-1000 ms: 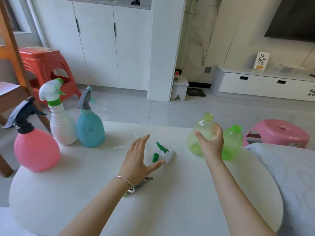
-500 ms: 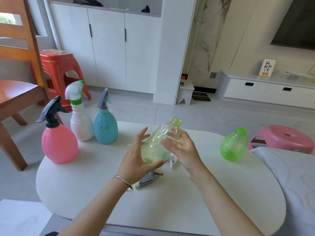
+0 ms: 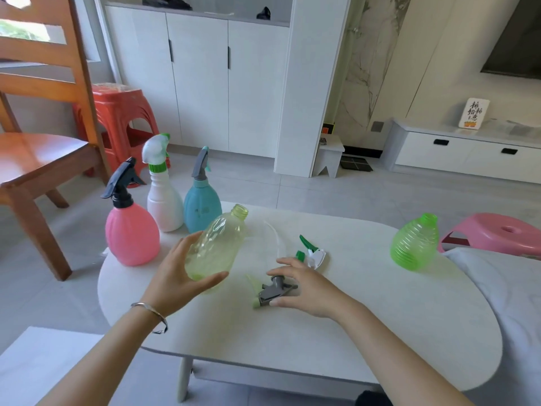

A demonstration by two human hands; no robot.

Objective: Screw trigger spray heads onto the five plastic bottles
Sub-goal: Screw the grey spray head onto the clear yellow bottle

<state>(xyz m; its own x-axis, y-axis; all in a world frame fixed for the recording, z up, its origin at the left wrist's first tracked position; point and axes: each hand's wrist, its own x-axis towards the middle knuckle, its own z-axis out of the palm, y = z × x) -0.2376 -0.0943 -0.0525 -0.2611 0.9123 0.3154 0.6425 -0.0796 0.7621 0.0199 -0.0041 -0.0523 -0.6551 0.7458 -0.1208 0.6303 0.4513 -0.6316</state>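
this is a home, most likely a living room. a low white oval coffee table (image 3: 380,332) stands on a floor of pale grey tiles (image 3: 366,194). behind it there are white cupboards with 3 doors (image 3: 199,83), a low white tv cabinet with drawers (image 3: 468,153) and the dark corner of a wall television (image 3: 515,42). a wooden chair (image 3: 38,136), a red plastic stool (image 3: 123,112) and a pink plastic stool (image 3: 497,232) stand around the table. a small card with chinese writing (image 3: 474,113) rests on the tv cabinet.
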